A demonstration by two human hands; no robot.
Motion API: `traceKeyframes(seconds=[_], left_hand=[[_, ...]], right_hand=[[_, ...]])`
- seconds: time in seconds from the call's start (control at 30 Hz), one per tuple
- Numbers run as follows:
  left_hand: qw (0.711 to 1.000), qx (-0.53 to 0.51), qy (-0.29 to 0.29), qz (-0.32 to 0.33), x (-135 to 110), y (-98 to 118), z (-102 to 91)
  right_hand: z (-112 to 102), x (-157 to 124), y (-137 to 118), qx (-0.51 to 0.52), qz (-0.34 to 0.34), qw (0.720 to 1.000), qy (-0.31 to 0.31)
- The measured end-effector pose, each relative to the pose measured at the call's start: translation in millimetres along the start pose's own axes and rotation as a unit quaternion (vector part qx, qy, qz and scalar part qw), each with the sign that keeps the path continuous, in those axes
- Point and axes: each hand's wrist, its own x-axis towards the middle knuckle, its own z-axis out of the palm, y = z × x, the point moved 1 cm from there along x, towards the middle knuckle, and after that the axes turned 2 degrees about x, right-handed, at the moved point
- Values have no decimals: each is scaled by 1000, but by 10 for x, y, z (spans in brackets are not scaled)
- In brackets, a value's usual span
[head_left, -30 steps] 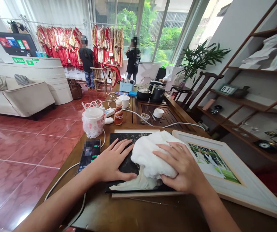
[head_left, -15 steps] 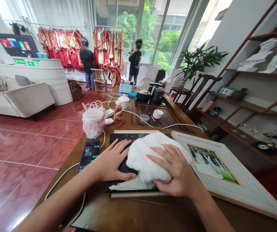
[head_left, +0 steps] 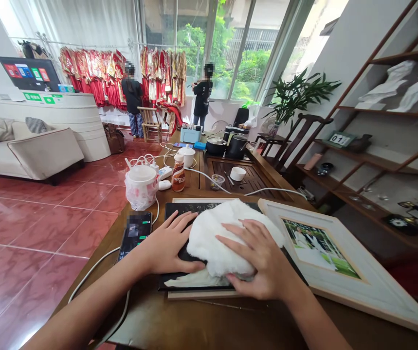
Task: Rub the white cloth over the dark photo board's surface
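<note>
Worktop (head_left: pixel 197 318) looks crowded. What's nearest?

Black board (head_left: pixel 209 206) at 12 o'clock, a large framed wedding photo (head_left: pixel 340 287) at 2 o'clock, and a phone (head_left: pixel 135 236) at 10 o'clock.

And the hands?

Left hand (head_left: pixel 168 243) and right hand (head_left: pixel 258 260) are both open, fingers spread, pressing on a mound of white fluff (head_left: pixel 216 248) on the board. Neither grips anything.

What could go wrong?

Uneven pressure could shift the fluff or drag the white shape (head_left: pixel 197 279) showing beneath it. The frame sits very close to the board, so a sideways push could knock it. A cable (head_left: pixel 95 262) near the left forearm could snag and tug the phone.
</note>
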Motion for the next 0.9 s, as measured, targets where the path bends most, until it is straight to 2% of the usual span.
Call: traceKeyframes(seconds=[0.13, 0.3, 0.4, 0.5, 0.6, 0.73, 0.8, 0.9], left_hand=[[1000, -29, -7, 6, -3, -28, -42], [996, -84, -24, -3, -45, -54, -298], [997, -69, 2, -40, -169, -75, -481], [992, -3, 50, -111, -447, -90, -559], [978, 74, 90, -171, -868, -66, -454], [959, 131, 138, -209, -1447, 31, -106], [950, 147, 139, -236, -1650, 82, 66], [944, 156, 114, -266, -1801, 126, 228]], right_hand=[[-6, -5, -3, 1, -8, 1000, -14], [-33, -38, 110, -28, 25, 999, -14], [-28, -37, 85, -21, 22, 999, -10], [-25, -35, 54, -19, 22, 1000, -5], [-22, -40, 52, -12, 22, 1000, -3], [-9, -48, 63, -6, 26, 1000, 3], [-2, -49, 68, -4, 28, 1000, 5], [8, -46, 77, 1, 27, 1000, 4]])
